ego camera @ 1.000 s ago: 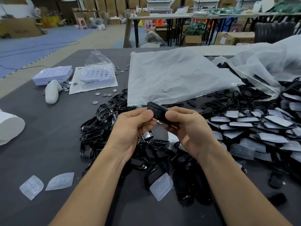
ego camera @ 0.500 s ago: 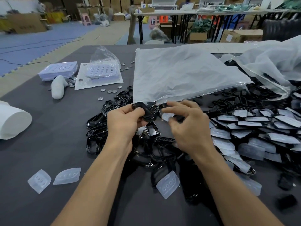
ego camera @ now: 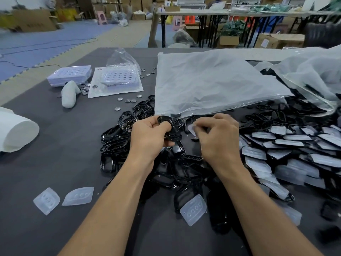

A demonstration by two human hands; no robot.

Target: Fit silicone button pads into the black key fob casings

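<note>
One casing (ego camera: pixel 172 129) in left hand (ego camera: pixel 149 137), pad (ego camera: pixel 191 129) pinched by right hand (ego camera: pixel 219 139).

Dark grey table (ego camera: pixel 55 163); black casings (ego camera: pixel 118 145) heaped on it; loose silicone pads (ego camera: pixel 77 196); plastic bag (ego camera: pixel 212 84).

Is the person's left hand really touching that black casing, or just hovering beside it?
Touching. The head view shows the left hand with thumb and fingers curled round the black casing, pressed against it with no gap.

No readable text, label, brand, number or sign anywhere in view.
</note>
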